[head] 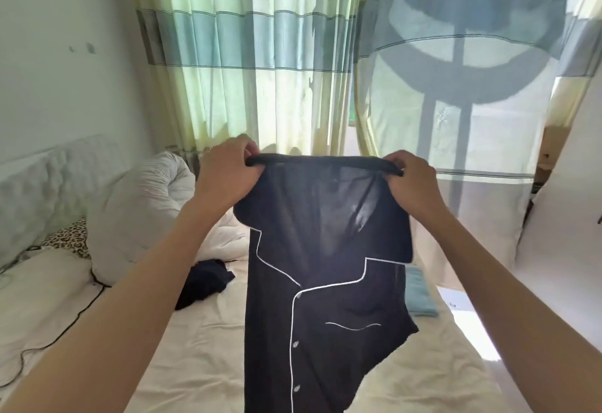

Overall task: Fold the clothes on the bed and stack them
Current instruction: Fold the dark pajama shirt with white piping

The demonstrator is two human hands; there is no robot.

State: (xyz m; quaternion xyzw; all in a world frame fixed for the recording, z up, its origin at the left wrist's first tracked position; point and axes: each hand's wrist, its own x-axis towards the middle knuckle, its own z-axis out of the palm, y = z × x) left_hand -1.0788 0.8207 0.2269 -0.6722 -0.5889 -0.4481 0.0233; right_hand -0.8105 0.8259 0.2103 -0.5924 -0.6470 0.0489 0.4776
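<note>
Dark shirt [325,282] held up over the bed [202,347]
Left hand [228,175] and right hand [412,181] pinch its top edge; it hides bed behind, beside another dark garment [203,282] and teal cloth [418,295].

Navy pyjama shirt [325,298] with white piping; dark, perhaps navy, garment [203,282] at nine o'clock; teal folded cloth [418,295] at three; leopard-print pillow [73,236]; cream bedsheet [202,347]; pale green, blue-banded curtain [244,48]
</note>
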